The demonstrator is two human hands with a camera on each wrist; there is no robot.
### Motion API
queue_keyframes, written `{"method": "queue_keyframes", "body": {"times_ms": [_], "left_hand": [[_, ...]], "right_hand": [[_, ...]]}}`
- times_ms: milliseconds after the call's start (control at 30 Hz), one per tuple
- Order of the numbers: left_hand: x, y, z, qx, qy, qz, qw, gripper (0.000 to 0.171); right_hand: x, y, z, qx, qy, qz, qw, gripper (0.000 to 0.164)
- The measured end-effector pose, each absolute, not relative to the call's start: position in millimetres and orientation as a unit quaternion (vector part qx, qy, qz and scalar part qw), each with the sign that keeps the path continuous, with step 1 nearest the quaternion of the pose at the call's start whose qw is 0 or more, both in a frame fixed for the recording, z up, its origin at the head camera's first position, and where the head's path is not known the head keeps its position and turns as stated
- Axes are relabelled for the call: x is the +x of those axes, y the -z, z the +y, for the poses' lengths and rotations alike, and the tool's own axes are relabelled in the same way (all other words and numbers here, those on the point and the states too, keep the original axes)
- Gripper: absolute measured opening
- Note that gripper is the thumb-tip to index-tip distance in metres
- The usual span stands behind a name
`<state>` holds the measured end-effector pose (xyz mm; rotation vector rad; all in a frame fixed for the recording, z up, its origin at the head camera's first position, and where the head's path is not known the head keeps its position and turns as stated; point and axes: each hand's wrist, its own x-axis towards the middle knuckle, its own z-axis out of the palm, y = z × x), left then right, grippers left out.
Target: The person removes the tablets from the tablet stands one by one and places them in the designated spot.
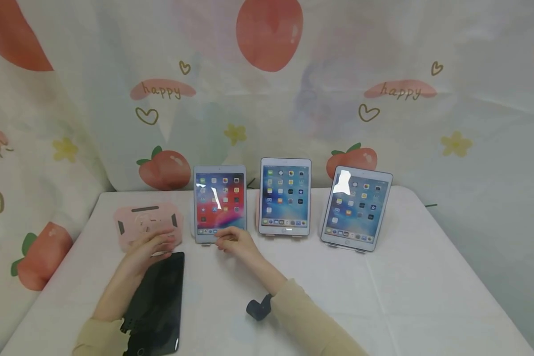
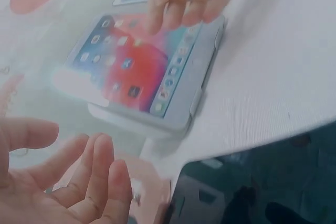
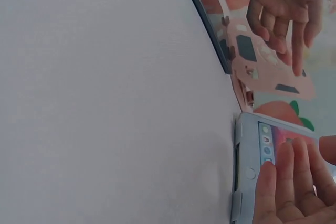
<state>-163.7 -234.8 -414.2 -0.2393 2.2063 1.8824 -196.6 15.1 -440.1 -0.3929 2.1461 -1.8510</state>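
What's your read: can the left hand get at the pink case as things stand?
Probably yes. The left hand looks to hold nothing, its fingers are close to the pink case, and nothing shows in between; the black tablet lies nearer the person, out of the way.

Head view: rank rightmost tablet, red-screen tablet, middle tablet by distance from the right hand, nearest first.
1. Red-screen tablet: leftmost of the three, directly behind the right hand, its lower edge partly covered by the fingers.
2. Middle tablet: next one over, to the hand's right.
3. Rightmost tablet: farther right, past the middle one.
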Motion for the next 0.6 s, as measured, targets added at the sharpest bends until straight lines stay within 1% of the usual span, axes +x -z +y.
{"method": "queue_keyframes", "body": {"times_ms": [167,267,433,500,600], "left_hand": [[-170.7,408.8,-222.6,-0.071,-0.635,0.761,0.114,0.056],[-174.1,406.4,-217.2,-0.066,-0.626,0.77,0.108,0.054],[-179.7,405.0,-208.6,-0.064,-0.618,0.777,0.1,0.05],[-182.4,404.4,-205.0,-0.065,-0.619,0.777,0.098,0.047],[-187.2,402.8,-200.0,-0.073,-0.622,0.774,0.096,0.046]], "right_hand": [[-202.8,433.2,18.5,-0.119,0.643,0.746,0.126,0.026],[-202.4,422.1,21.7,-0.108,0.647,0.744,0.131,0.028],[-207.9,418.3,25.8,-0.094,0.651,0.74,0.138,0.029],[-213.4,423.8,25.7,-0.084,0.651,0.744,0.124,0.029],[-216.3,422.0,25.3,-0.072,0.651,0.749,0.095,0.027]]}}
